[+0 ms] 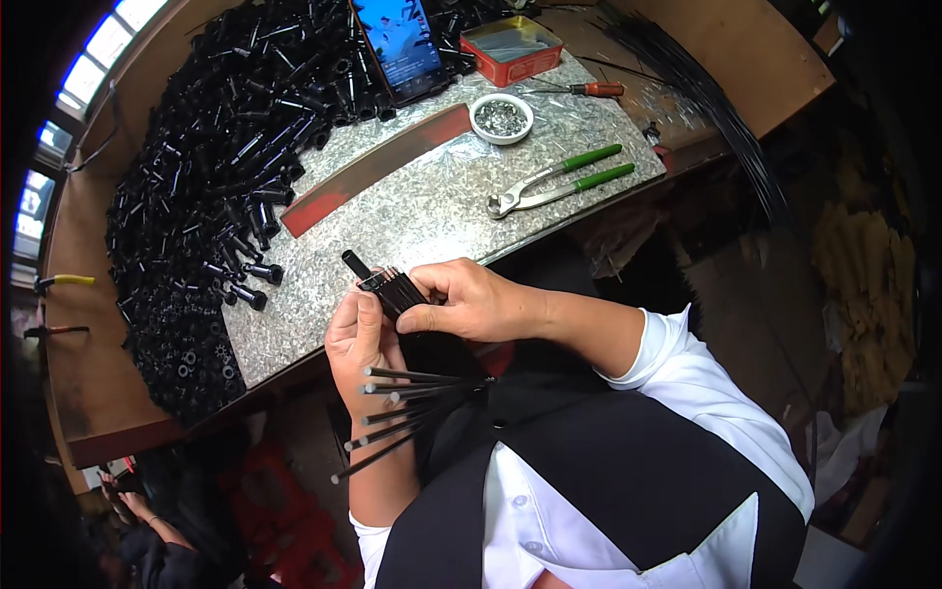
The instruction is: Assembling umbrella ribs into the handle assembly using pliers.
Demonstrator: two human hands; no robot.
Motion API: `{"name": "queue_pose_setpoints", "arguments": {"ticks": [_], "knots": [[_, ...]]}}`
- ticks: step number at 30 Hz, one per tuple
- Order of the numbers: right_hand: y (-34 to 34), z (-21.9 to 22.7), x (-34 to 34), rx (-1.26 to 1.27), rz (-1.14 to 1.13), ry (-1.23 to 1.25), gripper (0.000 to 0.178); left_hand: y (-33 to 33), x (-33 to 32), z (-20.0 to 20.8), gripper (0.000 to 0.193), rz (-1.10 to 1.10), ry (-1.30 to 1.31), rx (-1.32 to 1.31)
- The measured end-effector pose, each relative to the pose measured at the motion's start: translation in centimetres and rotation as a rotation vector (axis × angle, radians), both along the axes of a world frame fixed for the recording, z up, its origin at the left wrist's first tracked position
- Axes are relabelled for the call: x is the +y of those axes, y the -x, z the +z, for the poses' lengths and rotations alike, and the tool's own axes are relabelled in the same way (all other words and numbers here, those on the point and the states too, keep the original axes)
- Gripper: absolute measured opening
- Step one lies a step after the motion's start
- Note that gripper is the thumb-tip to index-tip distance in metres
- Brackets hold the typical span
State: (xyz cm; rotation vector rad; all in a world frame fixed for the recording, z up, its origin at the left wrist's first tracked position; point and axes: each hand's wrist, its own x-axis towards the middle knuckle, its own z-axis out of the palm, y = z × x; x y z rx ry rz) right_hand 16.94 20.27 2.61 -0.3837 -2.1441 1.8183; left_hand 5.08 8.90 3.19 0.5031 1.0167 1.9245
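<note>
Both my hands meet over the table's near edge around a bundle of thin black rods (pixel 394 292) that look like umbrella ribs. My left hand (pixel 355 334) closes on a black tubular fitting (pixel 355 263), thumb and fingers pinching its wider end where the rod ends gather. My right hand (pixel 469 299) wraps the rods just beside it, thumb along their near side. Below my hands, the rods' grey-tipped far ends (pixel 378 417) fan out over my left forearm. Fingers hide part of the joint between fitting and rods.
A large heap of black tubular fittings (pixel 216 177) covers the left side. On the speckled tabletop (pixel 412 216) lie a flat reddish bar (pixel 378 169), green-handled pincers (pixel 559 182), a white bowl of small metal pieces (pixel 501 120), a red tin (pixel 512 54), a screwdriver (pixel 594 89) and a phone (pixel 397 49).
</note>
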Motion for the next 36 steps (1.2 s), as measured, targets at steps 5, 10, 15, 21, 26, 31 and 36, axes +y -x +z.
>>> {"name": "queue_pose_setpoints", "arguments": {"ticks": [5,10,15,21,26,31,36], "knots": [[0.1,-0.6,0.4,0.052,0.019,0.092,0.047,0.4,0.1,-1.0,0.025,0.004,-0.033,0.047],[0.0,-0.2,0.6,0.004,0.093,0.266,0.044,-0.2,0.3,-0.9,0.029,0.010,-0.106,-0.029],[0.2,-0.5,1.0,-0.023,0.168,0.290,0.036,-0.4,0.2,-1.1,0.035,-0.009,-0.130,-0.064],[0.0,-0.7,1.4,-0.016,0.219,0.301,0.033,-1.3,0.5,-0.8,0.038,-0.021,-0.147,-0.065],[0.0,-0.8,1.5,0.025,0.216,0.328,0.043,-2.3,0.9,-0.6,0.041,0.051,-0.086,-0.010],[0.3,0.2,1.0,-0.044,0.167,0.275,0.040,-2.5,0.8,-0.5,0.039,0.106,-0.041,-0.037],[-0.5,1.4,0.1,-0.054,0.024,0.302,0.025,-2.0,1.1,0.0,0.031,-0.036,-0.096,-0.071]]}}
